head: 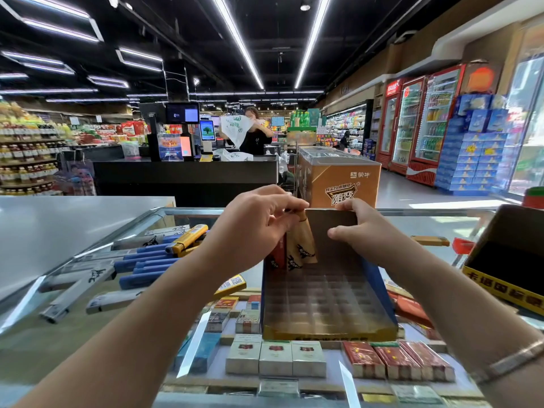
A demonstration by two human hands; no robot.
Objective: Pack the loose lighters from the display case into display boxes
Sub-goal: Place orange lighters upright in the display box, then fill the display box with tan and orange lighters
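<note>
A display box (326, 304) with a grid of empty slots stands on the glass display case (141, 228) in front of me. My left hand (253, 228) pinches the tops of tan lighters (303, 245) standing in the box's back left corner, beside a red lighter (278, 256). My right hand (368, 231) grips the box's raised back flap. Loose lighters lie on the glass to the left: several blue ones (147, 265), grey ones (79, 287) and a yellow one (187, 240).
A second dark box with a yellow front (506, 260) stands at the right. A single tan lighter (429, 240) lies on the glass behind my right arm. Cigarette packs (276, 357) fill the case under the glass. A person works at the checkout counter (185, 172) beyond.
</note>
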